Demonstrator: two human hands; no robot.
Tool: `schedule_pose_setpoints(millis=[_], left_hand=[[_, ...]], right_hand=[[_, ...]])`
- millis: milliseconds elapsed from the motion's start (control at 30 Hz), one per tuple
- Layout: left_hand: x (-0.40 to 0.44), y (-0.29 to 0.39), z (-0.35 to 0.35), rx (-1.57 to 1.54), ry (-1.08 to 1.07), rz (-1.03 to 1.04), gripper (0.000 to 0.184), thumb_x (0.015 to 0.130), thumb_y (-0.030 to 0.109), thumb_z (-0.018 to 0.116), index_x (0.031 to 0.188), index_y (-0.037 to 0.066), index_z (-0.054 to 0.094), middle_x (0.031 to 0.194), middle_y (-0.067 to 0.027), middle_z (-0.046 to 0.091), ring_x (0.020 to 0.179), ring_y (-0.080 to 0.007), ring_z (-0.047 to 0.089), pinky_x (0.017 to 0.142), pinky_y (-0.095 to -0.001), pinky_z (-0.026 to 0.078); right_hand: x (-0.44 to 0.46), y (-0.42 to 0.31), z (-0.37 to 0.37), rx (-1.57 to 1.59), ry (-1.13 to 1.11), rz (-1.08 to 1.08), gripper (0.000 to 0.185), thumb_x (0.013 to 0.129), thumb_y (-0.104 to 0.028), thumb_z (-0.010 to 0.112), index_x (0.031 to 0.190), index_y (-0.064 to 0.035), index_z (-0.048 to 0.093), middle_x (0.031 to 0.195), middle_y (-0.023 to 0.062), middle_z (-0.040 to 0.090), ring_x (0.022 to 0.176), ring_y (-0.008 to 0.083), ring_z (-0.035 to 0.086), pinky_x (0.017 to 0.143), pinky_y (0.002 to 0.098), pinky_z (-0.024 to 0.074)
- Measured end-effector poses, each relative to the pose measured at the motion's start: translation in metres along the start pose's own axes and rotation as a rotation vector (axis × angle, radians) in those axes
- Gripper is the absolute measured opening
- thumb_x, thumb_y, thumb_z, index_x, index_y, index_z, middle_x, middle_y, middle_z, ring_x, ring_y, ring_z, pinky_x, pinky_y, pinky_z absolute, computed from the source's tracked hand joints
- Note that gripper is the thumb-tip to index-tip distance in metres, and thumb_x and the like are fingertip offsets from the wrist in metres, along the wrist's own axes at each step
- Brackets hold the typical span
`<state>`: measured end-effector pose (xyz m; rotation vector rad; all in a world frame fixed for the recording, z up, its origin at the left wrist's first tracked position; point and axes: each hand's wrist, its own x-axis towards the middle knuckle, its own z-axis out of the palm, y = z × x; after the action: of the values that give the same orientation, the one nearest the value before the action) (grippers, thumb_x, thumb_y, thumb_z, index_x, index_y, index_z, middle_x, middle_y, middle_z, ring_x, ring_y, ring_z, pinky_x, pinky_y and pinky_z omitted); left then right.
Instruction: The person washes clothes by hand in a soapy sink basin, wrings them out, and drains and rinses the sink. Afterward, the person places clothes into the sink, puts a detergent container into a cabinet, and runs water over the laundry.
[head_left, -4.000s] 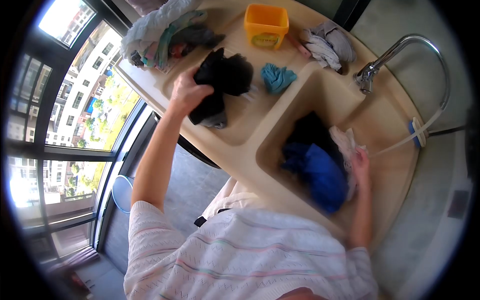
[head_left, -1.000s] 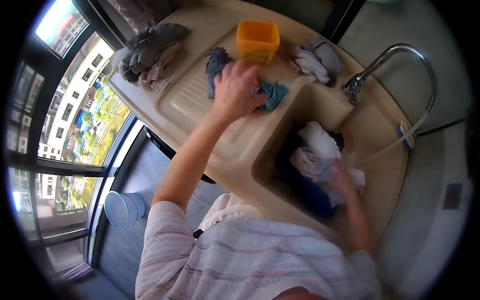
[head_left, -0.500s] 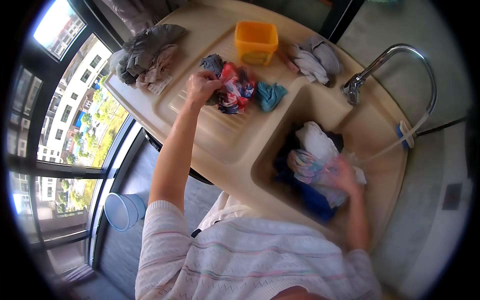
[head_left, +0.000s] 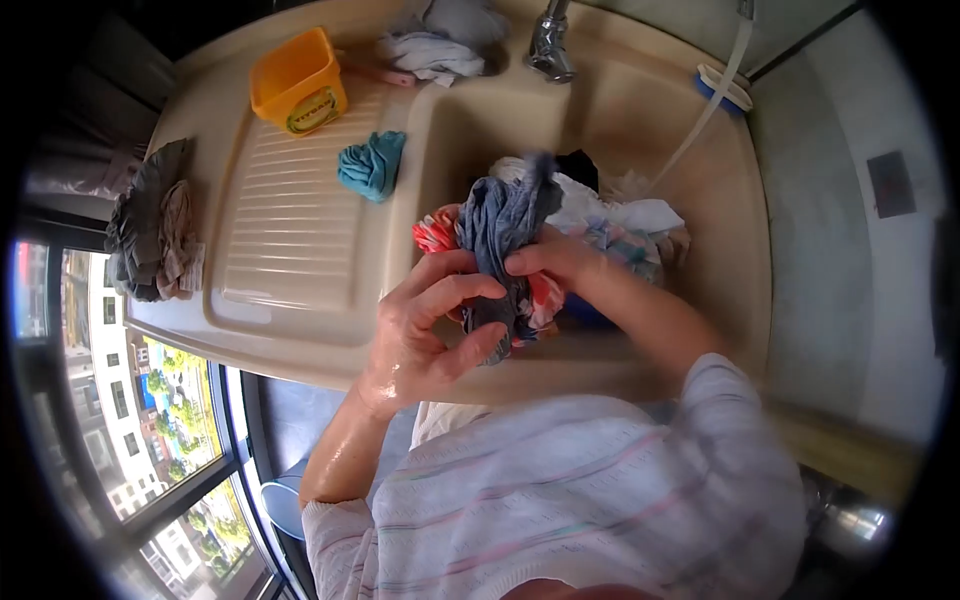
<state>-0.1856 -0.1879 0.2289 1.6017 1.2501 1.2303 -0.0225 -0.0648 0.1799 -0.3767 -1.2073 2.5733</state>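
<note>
Over the sink's near left edge, I hold a bunched grey-blue garment (head_left: 495, 225) together with a red patterned cloth (head_left: 435, 232). My left hand (head_left: 425, 315) is wet and curves its fingers and thumb around the bundle's left and lower side. From the right, my right hand (head_left: 560, 262) grips the same bundle, thumb on top; its other fingers are mostly hidden. In the sink basin (head_left: 720, 250) lies a heap of wet laundry, including a white garment (head_left: 580, 205) and a pale multicoloured cloth (head_left: 620, 245). A thin stream of water falls onto the heap.
A teal cloth (head_left: 370, 165) and an orange tub (head_left: 300, 85) stand on the ribbed drainboard (head_left: 290, 240). Grey garments (head_left: 150, 225) lie at its left, pale cloths (head_left: 440, 50) behind. The faucet (head_left: 550, 45) and a brush (head_left: 725, 88) are at the back.
The grey-blue and red cloths have come off the drainboard to the sink's edge. My right hand has left the laundry heap and joined my left on them. The view has turned rightward.
</note>
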Motion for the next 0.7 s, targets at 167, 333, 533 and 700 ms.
schedule_pose_setpoints(millis=[167,333,533,700], left_hand=[[0.009,-0.01,0.011,0.06,-0.152,-0.081,0.025,0.069,0.004,0.066,0.094,0.005,0.061,0.097,-0.0078,0.055,0.078,-0.0184,0.056,0.066,-0.0282,0.046],[0.002,-0.031,0.007,0.058,-0.249,-0.213,0.021,0.071,0.006,0.066,0.092,0.004,0.062,0.098,-0.008,0.058,0.077,-0.0162,0.057,0.063,-0.0254,0.045],[-0.007,-0.044,-0.012,0.217,-0.199,-0.148,0.019,0.073,0.008,0.062,0.091,0.004,0.061,0.088,-0.0096,0.057,0.075,-0.0218,0.058,0.064,-0.0301,0.047],[-0.013,-0.045,-0.087,0.461,0.114,-0.17,0.02,0.071,0.012,0.062,0.09,0.008,0.061,0.094,-0.0111,0.057,0.08,-0.0259,0.058,0.068,-0.0337,0.047]], right_hand=[[-0.078,-0.058,-0.045,-0.584,0.223,0.241,0.045,0.061,-0.008,0.075,0.102,-0.0015,0.058,0.094,0.0046,0.062,0.089,0.0121,0.054,0.082,0.0271,0.0429],[-0.135,-0.115,-0.091,-1.022,0.559,0.741,0.07,0.058,-0.008,0.075,0.12,-0.002,0.044,0.099,0.0061,0.06,0.093,0.0183,0.056,0.083,0.029,0.0438],[-0.18,0.015,-0.23,-1.563,0.671,0.129,0.078,0.05,-0.005,0.067,0.123,-0.006,0.04,0.122,0.0136,0.047,0.113,0.0293,0.046,0.097,0.0362,0.0344],[-0.186,0.001,-0.269,-0.907,0.702,0.112,0.077,0.055,-0.003,0.063,0.128,-0.0052,0.036,0.118,0.0163,0.05,0.109,0.0279,0.05,0.094,0.0338,0.0371]])
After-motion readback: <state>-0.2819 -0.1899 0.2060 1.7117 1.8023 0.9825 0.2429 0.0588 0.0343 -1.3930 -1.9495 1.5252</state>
